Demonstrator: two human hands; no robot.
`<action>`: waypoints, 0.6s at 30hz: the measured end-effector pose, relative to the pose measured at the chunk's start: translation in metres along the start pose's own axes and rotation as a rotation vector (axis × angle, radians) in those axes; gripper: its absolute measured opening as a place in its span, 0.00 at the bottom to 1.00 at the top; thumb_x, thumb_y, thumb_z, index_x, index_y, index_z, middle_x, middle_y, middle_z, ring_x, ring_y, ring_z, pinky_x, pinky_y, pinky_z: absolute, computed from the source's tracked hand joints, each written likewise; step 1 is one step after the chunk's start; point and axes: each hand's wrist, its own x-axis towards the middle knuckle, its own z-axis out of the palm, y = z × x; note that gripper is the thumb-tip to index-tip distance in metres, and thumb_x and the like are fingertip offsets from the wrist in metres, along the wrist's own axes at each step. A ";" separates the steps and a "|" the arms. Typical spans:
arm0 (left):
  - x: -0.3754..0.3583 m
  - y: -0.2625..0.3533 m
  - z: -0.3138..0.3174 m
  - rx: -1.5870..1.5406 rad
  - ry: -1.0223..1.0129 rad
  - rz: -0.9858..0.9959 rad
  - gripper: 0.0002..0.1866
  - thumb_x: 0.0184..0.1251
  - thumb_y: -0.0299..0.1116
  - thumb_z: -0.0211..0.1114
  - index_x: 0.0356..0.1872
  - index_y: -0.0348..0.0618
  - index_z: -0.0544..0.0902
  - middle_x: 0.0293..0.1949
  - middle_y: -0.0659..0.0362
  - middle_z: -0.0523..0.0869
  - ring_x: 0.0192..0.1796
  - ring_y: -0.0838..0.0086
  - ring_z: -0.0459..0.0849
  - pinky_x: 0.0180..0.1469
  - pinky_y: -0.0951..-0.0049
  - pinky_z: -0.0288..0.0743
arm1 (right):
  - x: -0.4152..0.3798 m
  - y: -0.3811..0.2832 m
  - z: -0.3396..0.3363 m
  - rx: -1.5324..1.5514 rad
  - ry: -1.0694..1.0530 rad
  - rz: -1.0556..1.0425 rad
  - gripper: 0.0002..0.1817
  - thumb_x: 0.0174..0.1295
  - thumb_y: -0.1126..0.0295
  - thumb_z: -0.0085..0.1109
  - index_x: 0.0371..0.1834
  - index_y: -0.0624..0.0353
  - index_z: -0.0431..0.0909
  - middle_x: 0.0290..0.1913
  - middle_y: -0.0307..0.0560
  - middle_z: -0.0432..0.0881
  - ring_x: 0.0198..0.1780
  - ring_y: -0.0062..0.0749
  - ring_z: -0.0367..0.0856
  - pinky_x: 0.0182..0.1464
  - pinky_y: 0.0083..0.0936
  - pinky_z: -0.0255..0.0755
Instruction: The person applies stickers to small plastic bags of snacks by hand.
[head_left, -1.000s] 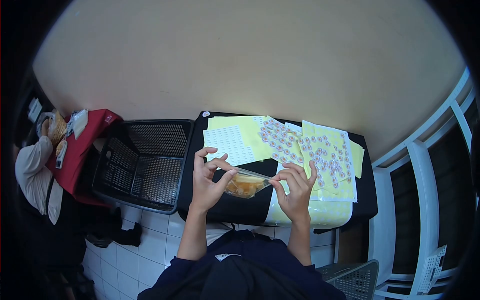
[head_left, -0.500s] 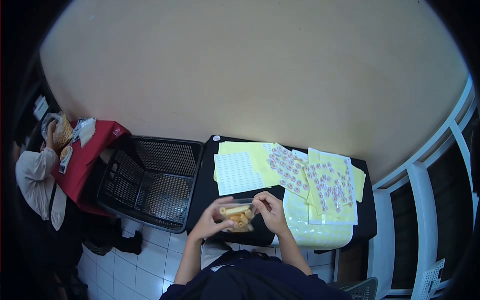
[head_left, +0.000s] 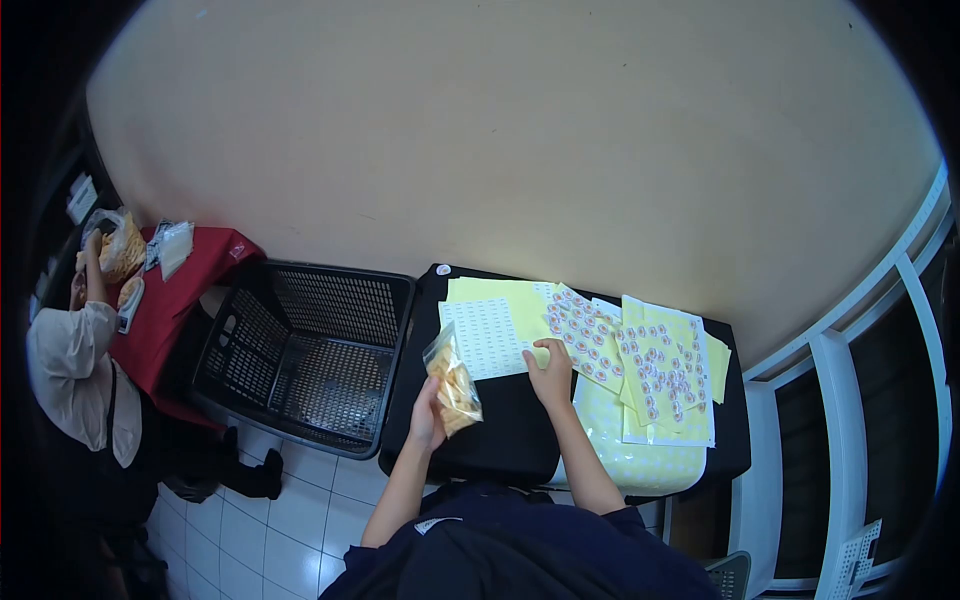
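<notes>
A clear plastic bag of pale yellow tube-shaped snacks (head_left: 457,395) is tilted upright in my left hand (head_left: 427,418), which grips it along its left side. My right hand (head_left: 549,376) is at the lower right edge of a white sheet of small printed labels (head_left: 478,335), thumb and bent forefinger slightly apart with nothing visible between them. The bag's top overlaps the lower left part of this sheet in view. To the right of my right hand lie yellow sheets with round stickers (head_left: 655,360), spread over one another.
A black plastic crate (head_left: 335,372) stands left of the black-covered table (head_left: 510,425). Farther left, a person in a light top (head_left: 75,350) handles a bag of snacks (head_left: 122,248) at a red-covered table (head_left: 200,275). White metal railing (head_left: 845,420) runs along the right.
My right hand has let go of the bag and moved right and up to the label sheet. My left hand has turned the bag more upright, closer to the sheet.
</notes>
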 end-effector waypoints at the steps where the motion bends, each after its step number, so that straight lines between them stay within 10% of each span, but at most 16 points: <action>1: 0.005 0.003 0.001 -0.056 -0.049 -0.014 0.22 0.66 0.42 0.41 0.56 0.39 0.62 0.48 0.52 0.74 0.48 0.69 0.75 0.47 0.71 0.72 | 0.000 0.000 0.003 -0.033 -0.064 0.023 0.12 0.49 0.69 0.60 0.33 0.64 0.71 0.40 0.51 0.74 0.41 0.43 0.74 0.44 0.32 0.67; 8: 0.049 -0.003 -0.007 -0.004 -0.141 -0.156 0.26 0.66 0.49 0.39 0.58 0.41 0.60 0.47 0.53 0.75 0.42 0.71 0.76 0.41 0.66 0.74 | -0.008 0.017 0.031 -0.400 -0.132 -0.006 0.28 0.53 0.62 0.55 0.54 0.68 0.63 0.57 0.57 0.66 0.59 0.46 0.63 0.60 0.38 0.55; 18: 0.101 -0.023 -0.025 -0.156 -0.109 -0.367 0.24 0.64 0.50 0.41 0.53 0.45 0.68 0.38 0.60 0.76 0.37 0.72 0.76 0.39 0.68 0.71 | -0.002 0.010 0.030 -0.377 -0.075 0.170 0.21 0.51 0.64 0.57 0.49 0.56 0.71 0.50 0.49 0.74 0.50 0.41 0.73 0.51 0.32 0.67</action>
